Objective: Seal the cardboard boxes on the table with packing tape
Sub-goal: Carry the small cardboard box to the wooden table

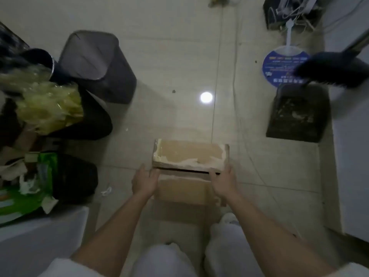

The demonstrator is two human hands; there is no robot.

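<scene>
box: cardboard box (189,156) on the tiled floor (169,56), top flaps parted by a dark gap
left hand (144,181): at box's left side
right hand (224,183): at box's right side
left of box: mesh bin (97,66)
right: dustpan (297,114)

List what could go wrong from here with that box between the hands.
1. The cardboard box has a dark gap between its flaps; they may spring open if let go.
2. The left hand and right hand only press its sides; with no grip underneath, it could slip.
3. Old torn tape residue on the far flap may keep new tape from sticking well.
</scene>
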